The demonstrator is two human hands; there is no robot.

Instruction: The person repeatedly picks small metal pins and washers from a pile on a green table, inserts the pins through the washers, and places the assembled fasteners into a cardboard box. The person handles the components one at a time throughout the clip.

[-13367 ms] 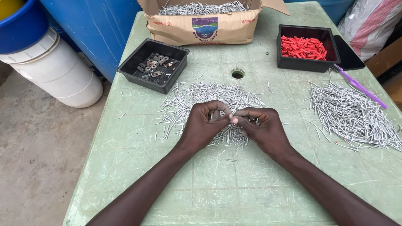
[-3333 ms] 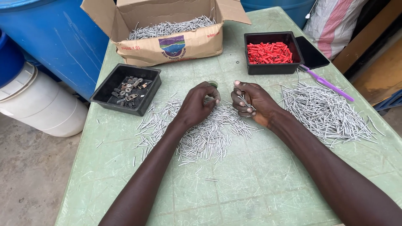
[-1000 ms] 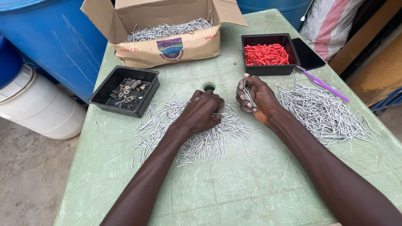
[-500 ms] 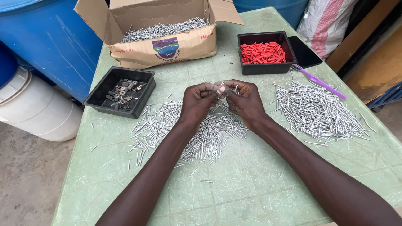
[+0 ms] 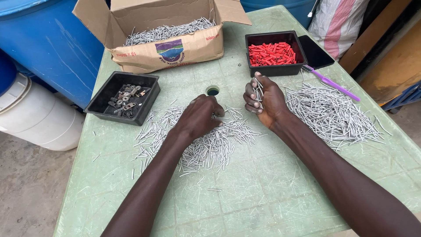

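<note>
Nails under the left hand: the middle pile of nails (image 5: 206,142) lay spread on the green table (image 5: 263,202), right in front of the person.
Left hand: the left hand (image 5: 199,118) was palm down on the far edge of that pile, with its fingers curled into the nails. I could not tell if it had pinched any yet.
Right hand: the right hand (image 5: 263,98) was lifted just above the table and closed around a small bunch of nails (image 5: 258,90). The bunch stood nearly straight up and stuck out above the fingers.
Which hand was nearer: the left hand touched the middle pile. The right hand was just beside its right end, not touching it.
Way the nails pointed: the loose nails pointed every which way, though many ran slanting from near left to far right.
Other pile: a second heap of nails (image 5: 331,112) lay to the right of the right hand, near it but apart.
Far side of the table: a cardboard box (image 5: 171,44) with more nails sat at the back, and a black tray of red plugs (image 5: 272,52) sat just past the right hand.
Left side: a black tray of small metal bits (image 5: 125,96) sat to the left of the left hand.
Hole: a round hole (image 5: 212,91) in the table was just beyond the left fingers.
Purple brush: a purple toothbrush (image 5: 331,82) lay at the far edge of the right heap.
</note>
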